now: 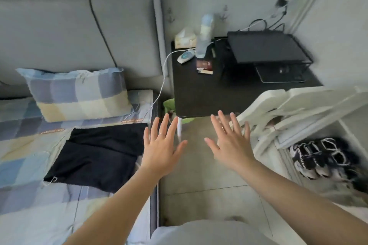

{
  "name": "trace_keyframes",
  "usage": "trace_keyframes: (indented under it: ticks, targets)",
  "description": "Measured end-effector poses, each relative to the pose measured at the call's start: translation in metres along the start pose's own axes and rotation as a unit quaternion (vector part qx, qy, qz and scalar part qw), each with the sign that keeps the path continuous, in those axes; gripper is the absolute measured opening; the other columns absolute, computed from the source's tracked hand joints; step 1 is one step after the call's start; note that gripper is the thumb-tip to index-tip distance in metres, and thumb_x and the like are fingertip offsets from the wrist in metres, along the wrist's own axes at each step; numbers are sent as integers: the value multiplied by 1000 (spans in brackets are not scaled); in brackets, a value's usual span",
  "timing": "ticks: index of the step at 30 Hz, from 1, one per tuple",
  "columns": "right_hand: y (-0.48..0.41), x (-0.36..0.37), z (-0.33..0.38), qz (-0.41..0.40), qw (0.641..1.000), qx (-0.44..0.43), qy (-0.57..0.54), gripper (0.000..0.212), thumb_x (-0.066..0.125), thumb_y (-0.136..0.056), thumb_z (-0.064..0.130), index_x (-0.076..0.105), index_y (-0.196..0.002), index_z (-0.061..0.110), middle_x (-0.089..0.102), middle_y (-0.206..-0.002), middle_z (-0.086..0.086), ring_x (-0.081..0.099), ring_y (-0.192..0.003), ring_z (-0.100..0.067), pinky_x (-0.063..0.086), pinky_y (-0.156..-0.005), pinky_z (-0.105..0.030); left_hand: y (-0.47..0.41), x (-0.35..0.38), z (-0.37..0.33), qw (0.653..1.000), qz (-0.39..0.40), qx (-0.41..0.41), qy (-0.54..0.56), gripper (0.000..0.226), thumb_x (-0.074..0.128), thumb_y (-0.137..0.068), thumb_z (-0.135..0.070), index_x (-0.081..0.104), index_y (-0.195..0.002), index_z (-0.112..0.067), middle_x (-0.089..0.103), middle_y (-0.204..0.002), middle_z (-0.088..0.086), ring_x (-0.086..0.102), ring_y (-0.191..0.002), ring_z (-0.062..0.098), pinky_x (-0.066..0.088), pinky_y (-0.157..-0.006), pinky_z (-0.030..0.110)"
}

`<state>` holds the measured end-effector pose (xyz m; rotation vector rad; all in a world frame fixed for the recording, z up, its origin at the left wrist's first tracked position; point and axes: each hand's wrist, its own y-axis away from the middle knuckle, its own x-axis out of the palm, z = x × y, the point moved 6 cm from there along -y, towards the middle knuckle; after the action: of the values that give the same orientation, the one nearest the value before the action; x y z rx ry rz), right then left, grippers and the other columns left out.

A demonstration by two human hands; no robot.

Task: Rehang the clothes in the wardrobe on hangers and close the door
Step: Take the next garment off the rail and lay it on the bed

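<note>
A folded black garment (97, 157) lies flat on the checked bedsheet (23, 165) at the bed's right edge. My left hand (162, 143) hovers just right of the garment, fingers spread and straight, holding nothing. My right hand (231, 141) is stretched out over the floor with its fingers spread, also holding nothing. A white wardrobe (310, 105) stands at the right with its door (268, 101) swung open. No hanger is in view.
A checked pillow (79, 93) leans on the grey headboard (79, 26). A black bedside table (209, 89) carries a bottle, tissue box, cable and black rack. Black-and-white sneakers (322, 157) sit low in the wardrobe. Tiled floor (199, 185) runs between the bed and the wardrobe.
</note>
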<state>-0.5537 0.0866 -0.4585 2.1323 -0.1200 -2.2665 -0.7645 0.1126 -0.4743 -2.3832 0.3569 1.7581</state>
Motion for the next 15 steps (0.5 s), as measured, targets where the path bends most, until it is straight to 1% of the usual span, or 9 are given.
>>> trace_keyframes:
  ticks: [2, 4, 7, 9, 11, 13, 15]
  targets:
    - [18, -8, -52, -10, 999, 46, -4, 72, 13, -93, 69, 5, -155, 33, 2, -166, 7, 3, -151, -28, 6, -116, -61, -16, 6, -53, 999, 3, 51, 6, 72, 17, -96, -71, 3, -158, -38, -1, -168, -6, -8, -154, 23, -2, -121, 52]
    - [38, -17, -105, -21, 996, 89, -15, 72, 9, -92, 68, 1, -155, 34, -1, -166, 8, 0, -152, -27, 3, -117, -60, -28, 15, -109, 995, 9, 100, 5, 73, 15, -95, -71, 3, -158, -37, -2, -168, -6, -10, -153, 23, -5, -121, 52]
    - [72, -32, -186, -49, 988, 142, -22, 71, 13, -94, 67, 1, -156, 34, -1, -166, 8, -1, -152, -27, 2, -117, -61, -41, 33, -198, 985, 21, 174, 0, 73, 8, -93, -73, -3, -157, -40, -8, -167, -7, -17, -152, 21, -16, -119, 48]
    - [96, -44, -239, -69, 981, 179, -16, 71, 16, -96, 67, 2, -156, 34, -1, -166, 9, -2, -152, -27, 2, -117, -62, -49, 44, -260, 975, 22, 223, -3, 72, 7, -95, -73, -8, -156, -41, -13, -166, -8, -21, -151, 20, -22, -117, 46]
    - [119, -60, -291, -87, 973, 212, -4, 70, 15, -96, 68, 2, -156, 34, -1, -166, 9, -2, -152, -27, 2, -117, -61, -58, 52, -322, 963, 17, 269, 0, 72, 9, -96, -73, -11, -156, -41, -17, -165, -9, -25, -150, 21, -20, -117, 49]
    - [141, -82, -338, -109, 964, 241, 24, 70, 16, -96, 68, 3, -156, 33, 3, -166, 7, 1, -152, -28, 5, -116, -62, -67, 54, -383, 950, 8, 311, 12, 72, 8, -95, -74, -13, -155, -41, -22, -164, -10, -31, -148, 19, -23, -116, 47]
    - [162, -108, -380, -128, 953, 269, 49, 71, 15, -95, 68, 5, -156, 33, 4, -166, 7, 1, -152, -28, 5, -116, -62, -74, 50, -444, 935, -3, 355, 25, 71, 5, -95, -74, -16, -154, -41, -21, -165, -9, -32, -147, 20, -23, -116, 47]
